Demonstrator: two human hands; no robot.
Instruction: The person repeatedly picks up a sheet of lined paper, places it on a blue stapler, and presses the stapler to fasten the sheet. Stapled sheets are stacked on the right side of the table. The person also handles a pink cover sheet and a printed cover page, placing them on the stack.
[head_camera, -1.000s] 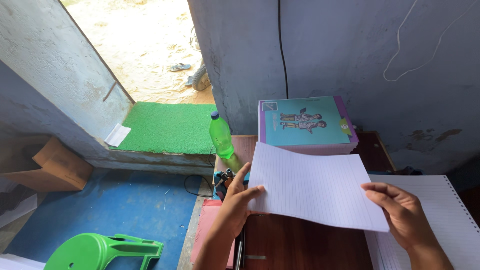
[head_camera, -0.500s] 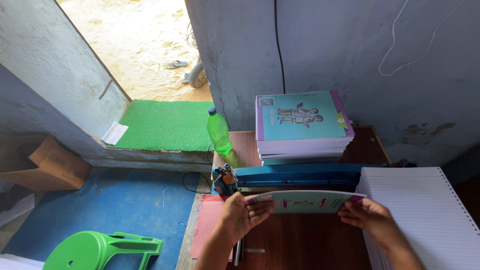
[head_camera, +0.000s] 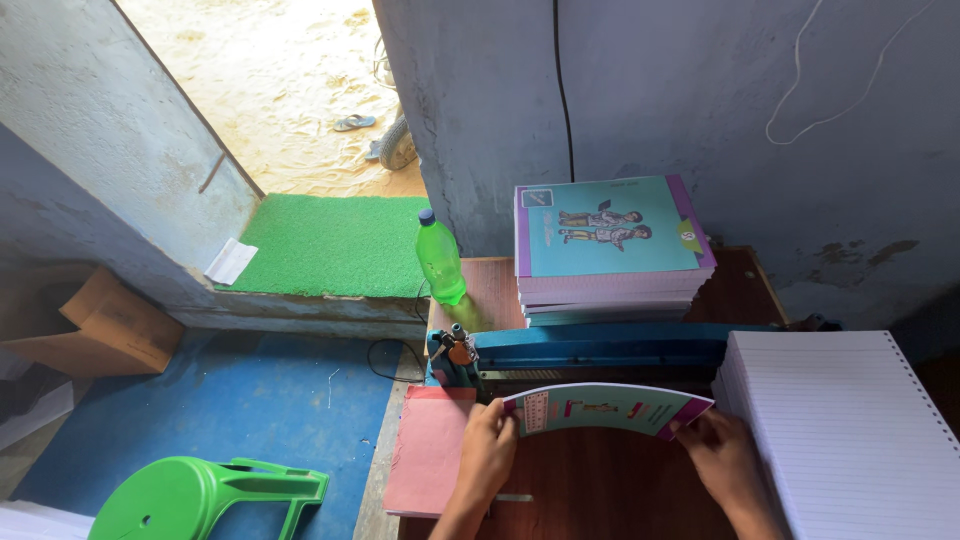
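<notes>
Head view: booklet (head_camera: 607, 408) bowed upward in an arch, spanning between both hands, in front of blue machine (head_camera: 600, 352) on brown table (head_camera: 590, 495). Left hand (head_camera: 487, 455) closed on booklet's left edge; right hand (head_camera: 724, 458) pinching right edge. Ruled paper stack (head_camera: 850, 430) just right of right hand. Book stack (head_camera: 608, 250) behind machine. Green bottle (head_camera: 440, 262) upright, back left. Pink sheets (head_camera: 430, 462) beside left hand.
</notes>
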